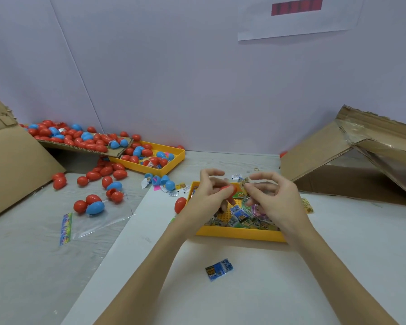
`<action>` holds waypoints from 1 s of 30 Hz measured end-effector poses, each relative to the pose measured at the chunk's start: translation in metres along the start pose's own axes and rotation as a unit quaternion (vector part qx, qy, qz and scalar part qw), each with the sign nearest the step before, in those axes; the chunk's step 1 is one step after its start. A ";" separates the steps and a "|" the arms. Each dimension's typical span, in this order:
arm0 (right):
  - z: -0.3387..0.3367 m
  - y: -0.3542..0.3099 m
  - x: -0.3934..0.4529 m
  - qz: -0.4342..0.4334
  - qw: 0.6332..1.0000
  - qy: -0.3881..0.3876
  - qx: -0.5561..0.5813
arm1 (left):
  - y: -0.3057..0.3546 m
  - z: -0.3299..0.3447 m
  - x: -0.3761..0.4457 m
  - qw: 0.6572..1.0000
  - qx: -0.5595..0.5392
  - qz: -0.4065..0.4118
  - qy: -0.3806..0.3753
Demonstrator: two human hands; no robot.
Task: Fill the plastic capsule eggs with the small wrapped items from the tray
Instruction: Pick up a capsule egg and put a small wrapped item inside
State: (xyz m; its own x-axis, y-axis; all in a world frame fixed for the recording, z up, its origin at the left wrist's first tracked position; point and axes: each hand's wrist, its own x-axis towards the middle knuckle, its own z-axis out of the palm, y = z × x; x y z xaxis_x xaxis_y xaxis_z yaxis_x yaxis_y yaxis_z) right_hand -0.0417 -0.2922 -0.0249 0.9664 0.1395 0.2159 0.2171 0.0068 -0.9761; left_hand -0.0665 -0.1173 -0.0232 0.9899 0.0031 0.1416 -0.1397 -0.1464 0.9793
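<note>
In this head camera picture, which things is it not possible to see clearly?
- Red egg: in the head view, the left hand covers most of it; open or closed is unclear.
- Yellow tray: both hands hide part of its contents.
- Small packet pinched by the right hand: print too small to read.

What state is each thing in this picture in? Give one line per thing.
Left hand: grips red egg.
Right hand: pinches small packet.
Near tray: holds packets.
Far tray: holds eggs.
Blue packet: lies alone on table.
</note>
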 end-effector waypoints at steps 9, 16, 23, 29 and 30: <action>-0.003 0.006 -0.001 0.010 0.998 0.056 -0.015 | 0.003 0.003 -0.002 0.993 -0.116 0.005 -0.002; -0.003 0.006 -0.002 -0.042 0.992 0.091 -0.075 | 0.003 0.004 -0.003 0.991 -0.134 -0.001 -0.009; 0.000 0.004 -0.005 -0.047 0.990 0.105 -0.080 | 0.002 0.005 -0.002 0.996 -0.086 0.010 0.022; 0.005 0.002 -0.008 -0.054 0.990 0.112 -0.074 | -0.003 0.009 -0.002 0.998 -0.022 0.041 0.044; 0.005 0.002 -0.009 -0.053 0.990 0.112 -0.072 | -0.004 0.009 -0.002 0.998 -0.014 0.045 0.047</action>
State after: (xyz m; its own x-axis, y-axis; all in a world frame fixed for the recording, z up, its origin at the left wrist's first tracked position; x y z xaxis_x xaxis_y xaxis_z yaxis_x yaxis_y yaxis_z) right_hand -0.0504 -0.2883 -0.0285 0.9398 -0.0781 0.3326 0.3208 -0.1330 -0.9377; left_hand -0.0675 -0.1260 -0.0289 0.9671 0.0839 0.2400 -0.2291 -0.1221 0.9657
